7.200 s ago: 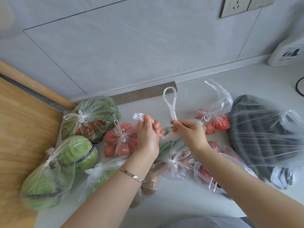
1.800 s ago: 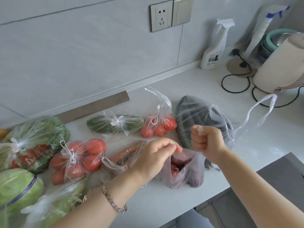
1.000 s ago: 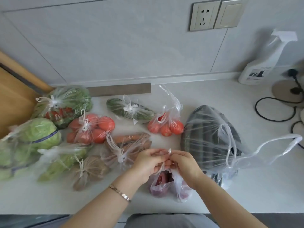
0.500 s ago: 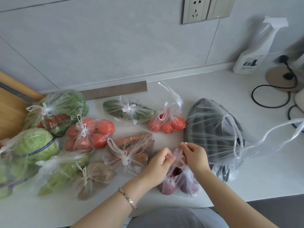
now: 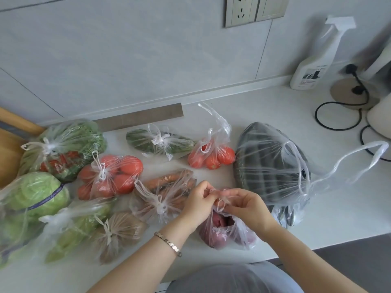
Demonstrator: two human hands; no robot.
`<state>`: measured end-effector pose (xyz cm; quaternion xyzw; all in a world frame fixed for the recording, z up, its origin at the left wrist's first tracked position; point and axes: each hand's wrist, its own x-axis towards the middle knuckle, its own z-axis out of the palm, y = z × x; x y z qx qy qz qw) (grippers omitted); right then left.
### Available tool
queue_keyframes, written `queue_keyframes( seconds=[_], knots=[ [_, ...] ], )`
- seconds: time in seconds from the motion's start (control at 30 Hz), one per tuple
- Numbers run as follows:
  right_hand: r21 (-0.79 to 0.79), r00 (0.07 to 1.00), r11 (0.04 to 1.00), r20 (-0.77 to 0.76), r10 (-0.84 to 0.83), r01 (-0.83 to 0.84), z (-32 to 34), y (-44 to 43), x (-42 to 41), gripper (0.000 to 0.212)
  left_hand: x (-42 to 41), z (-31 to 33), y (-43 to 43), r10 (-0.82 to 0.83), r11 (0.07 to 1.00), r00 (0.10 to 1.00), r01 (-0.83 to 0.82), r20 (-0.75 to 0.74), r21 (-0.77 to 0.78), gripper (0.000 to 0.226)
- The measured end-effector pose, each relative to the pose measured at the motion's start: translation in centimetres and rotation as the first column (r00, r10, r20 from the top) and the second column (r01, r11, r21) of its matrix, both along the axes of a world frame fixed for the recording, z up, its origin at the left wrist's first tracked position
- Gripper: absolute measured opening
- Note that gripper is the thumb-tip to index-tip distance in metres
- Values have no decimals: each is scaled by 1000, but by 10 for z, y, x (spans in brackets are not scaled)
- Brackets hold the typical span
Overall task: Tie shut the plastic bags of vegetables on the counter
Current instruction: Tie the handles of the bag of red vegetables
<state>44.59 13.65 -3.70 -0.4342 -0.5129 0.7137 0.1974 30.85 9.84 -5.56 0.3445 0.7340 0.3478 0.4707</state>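
Note:
A small clear bag of reddish-purple vegetables [image 5: 222, 233] sits near the counter's front edge. My left hand [image 5: 198, 201] and my right hand [image 5: 245, 206] both pinch its handles together above its mouth, fingers touching. Knotted bags lie to the left: carrots [image 5: 167, 195], tomatoes [image 5: 110, 176], cucumber [image 5: 158, 142], leafy greens [image 5: 63, 149], cabbage [image 5: 36, 193], a brown bag [image 5: 118, 233]. A small tomato bag [image 5: 211, 155] has loose handles standing up. The big bag with a dark melon [image 5: 270, 166] lies to the right, its handles hanging open.
A spray bottle [image 5: 313, 66], black cords [image 5: 338, 115] and a pale appliance [image 5: 380, 117] stand at the back right. A wooden board [image 5: 8, 149] is at the far left. The white counter [image 5: 338, 208] ends just in front of my body.
My hands have come together over the reddish-purple bag and gathered its handles. Earlier I was knotting the cucumber bag, which now lies tied at the back.

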Motion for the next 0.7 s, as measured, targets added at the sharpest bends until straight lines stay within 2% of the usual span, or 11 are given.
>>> queue_keyframes(
  seconds=[0.07,0.13,0.23,0.3,0.37,0.4,0.43,0.5,0.53,0.63,0.7],
  knots=[
    [40,999,998,3,-51,51,1,-2,-2,29,-1,0,0,21,1000,1000,-21,18,-20,16],
    [130,990,986,82,-117,106,-2,-4,-4,26,-2,0,-1,42,998,999,-40,32,-38,14],
    [273,964,959,220,-147,83,-7,-6,-4,9,-3,1,-3,58,997,997,-56,43,-52,14],
    [377,938,926,324,-124,-8,-10,-7,-2,17,-6,2,-2,82,995,997,-82,8,-57,17],
    [441,925,897,355,-137,-37,-11,-8,0,24,-13,1,-1,137,989,990,-138,-16,-61,19],
    [438,926,899,347,-150,-19,-10,-9,3,26,-18,0,0,148,987,987,-151,-58,-55,18],
    [422,922,907,352,-162,-2,-13,-10,7,29,-24,-2,0,119,990,979,-130,-162,-56,18],
    [390,893,921,415,-173,-3,-20,-14,19,42,-37,-7,-3,-11,991,892,-52,-451,-127,20],
    [368,870,930,462,-174,-9,-25,-17,26,46,-45,-10,-6,-63,983,839,-41,-540,-179,20],
    [264,718,964,678,-157,-39,-36,-26,47,49,-62,-23,-11,-174,940,793,-43,-583,-339,18],
    [193,642,980,757,-121,-42,-40,-30,56,48,-62,-29,-12,-254,919,761,-4,-598,-395,16]
  ],
)
